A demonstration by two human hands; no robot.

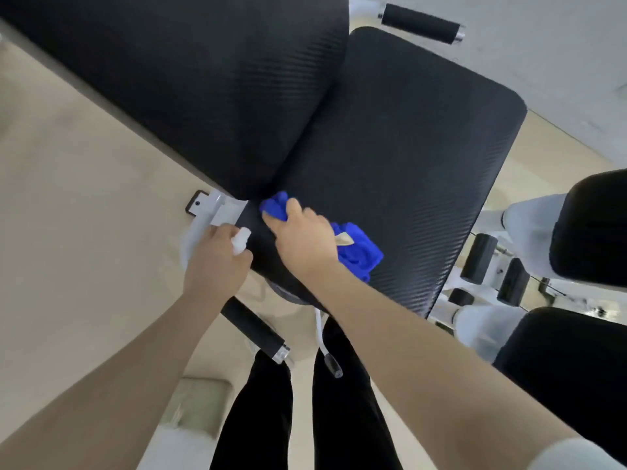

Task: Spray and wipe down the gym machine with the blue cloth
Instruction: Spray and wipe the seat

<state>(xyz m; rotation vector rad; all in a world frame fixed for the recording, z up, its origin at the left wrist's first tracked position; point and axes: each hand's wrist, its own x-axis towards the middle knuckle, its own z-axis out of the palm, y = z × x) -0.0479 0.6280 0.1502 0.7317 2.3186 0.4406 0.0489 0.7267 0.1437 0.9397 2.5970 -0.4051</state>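
Here, the right hand (305,242) presses the bunched blue cloth (356,249) onto the black seat pad (407,164). The left hand (217,262) grips a white spray bottle (241,241).

Two hands: left hand (217,262), right hand (305,242). One blue cloth (356,252). One white spray bottle (241,241). Two large black pads: back pad (190,79), seat pad (407,157). Two black foam handles: far handle (420,22), near handle (252,329).

Our right hand (305,239) on cloth (356,252), cloth on seat pad (407,164). Our left hand (217,262) left of it. Back pad (186,79) behind.
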